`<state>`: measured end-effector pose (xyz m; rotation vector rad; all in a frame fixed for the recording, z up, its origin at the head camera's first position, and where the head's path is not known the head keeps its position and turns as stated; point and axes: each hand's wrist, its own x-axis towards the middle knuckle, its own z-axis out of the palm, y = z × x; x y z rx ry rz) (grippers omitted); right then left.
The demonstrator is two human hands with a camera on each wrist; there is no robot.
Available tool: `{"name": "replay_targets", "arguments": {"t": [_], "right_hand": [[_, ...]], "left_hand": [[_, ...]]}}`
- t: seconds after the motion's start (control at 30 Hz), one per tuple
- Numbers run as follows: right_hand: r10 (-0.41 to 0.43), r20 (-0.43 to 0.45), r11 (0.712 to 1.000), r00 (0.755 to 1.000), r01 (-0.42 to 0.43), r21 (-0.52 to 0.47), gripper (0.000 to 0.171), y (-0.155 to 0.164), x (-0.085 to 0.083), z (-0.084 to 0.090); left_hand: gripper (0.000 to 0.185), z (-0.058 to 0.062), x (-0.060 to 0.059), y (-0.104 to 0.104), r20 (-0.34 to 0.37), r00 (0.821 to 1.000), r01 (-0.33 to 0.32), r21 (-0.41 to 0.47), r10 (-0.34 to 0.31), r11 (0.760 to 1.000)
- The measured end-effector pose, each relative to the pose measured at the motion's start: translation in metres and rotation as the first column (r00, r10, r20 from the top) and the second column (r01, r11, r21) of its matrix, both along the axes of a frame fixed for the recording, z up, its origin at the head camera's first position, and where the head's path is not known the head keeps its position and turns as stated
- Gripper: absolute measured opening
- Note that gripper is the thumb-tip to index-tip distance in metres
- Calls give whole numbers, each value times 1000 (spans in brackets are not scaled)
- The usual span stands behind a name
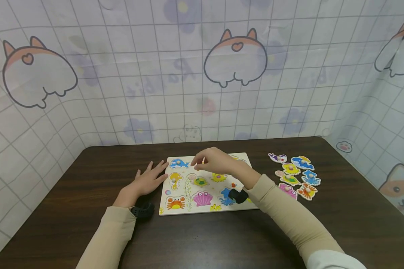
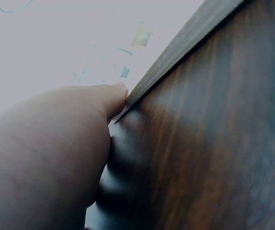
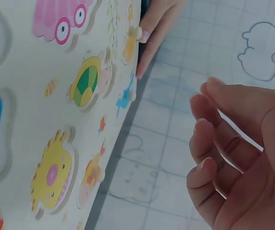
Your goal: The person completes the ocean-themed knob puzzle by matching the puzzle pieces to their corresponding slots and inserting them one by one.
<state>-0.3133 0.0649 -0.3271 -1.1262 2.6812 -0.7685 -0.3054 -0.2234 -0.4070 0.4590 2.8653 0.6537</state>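
Observation:
A white wooden peg puzzle board (image 1: pixel 198 210) printed with sea animals lies on the table. At its left edge the left hand (image 1: pixel 148 182) rests with fingers spread, and the left wrist view shows the thumb touching the board's edge (image 2: pixel 175 48). Over the board's far part hovers the right hand (image 1: pixel 215 160), its fingers loosely curled and nothing between thumb and fingers (image 3: pixel 205 175). Knobbed pieces sit in the board: a blue whale (image 3: pixel 124 99), a yellow-orange seahorse (image 3: pixel 129 45) and an orange-yellow piece (image 3: pixel 90 178). The turtle slot (image 1: pixel 200 181) shows only its print.
Several loose knobbed pieces lie right of the board, among them a crab (image 1: pixel 307 191), a turtle (image 1: pixel 287 178), a blue octopus (image 1: pixel 311 178) and a pink shell (image 1: pixel 287 189). A patterned curtain (image 1: pixel 175 93) hangs behind the dark wooden table (image 1: pixel 202 243).

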Motion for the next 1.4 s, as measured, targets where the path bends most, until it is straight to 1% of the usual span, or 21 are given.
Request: {"name": "replay_targets", "arguments": {"t": [0.13, 0.3, 0.47, 0.6, 0.73, 0.87, 0.93, 1.03, 1.17, 1.4], "right_hand": [[-5, -13, 1000, 1000, 5, -20, 21, 13, 7, 1], [26, -38, 1000, 999, -26, -1, 19, 31, 16, 4], [39, -20, 999, 999, -39, -7, 21, 55, 26, 5], [39, 0, 999, 999, -39, -21, 23, 77, 33, 5], [16, 11, 1000, 1000, -15, -12, 19, 98, 37, 2], [-35, 32, 999, 999, 35, 1, 15, 117, 38, -5], [-46, 41, 999, 998, 46, 0, 15, 126, 39, -8], [-41, 48, 999, 998, 42, -8, 14, 138, 41, -10], [-40, 68, 999, 997, 40, -10, 14, 153, 44, -11], [-73, 121, 997, 990, 70, 32, 8, 177, 47, -18]], "left_hand": [[63, 1, 1, 0, 0, 1000, 5, 9, -5, 1000], [63, -1, 1, 1, 2, 1000, 15, 18, -15, 1000], [63, -3, 0, 2, -1, 1000, 18, 21, -18, 1000], [63, -1, 1, 2, -2, 1000, 19, 20, -19, 1000], [63, 1, 1, -1, -1, 1000, 14, 18, -14, 1000], [63, -1, 0, -2, 4, 1000, 12, 19, -12, 1000], [63, -3, 0, -2, 6, 1000, 14, 21, -14, 1000], [64, -5, 0, -3, 10, 1000, 16, 25, -16, 1000], [64, -4, 1, -2, 10, 1000, 12, 29, -13, 999], [63, 0, 1, -1, 2, 1000, 9, 16, -9, 1000]]}}
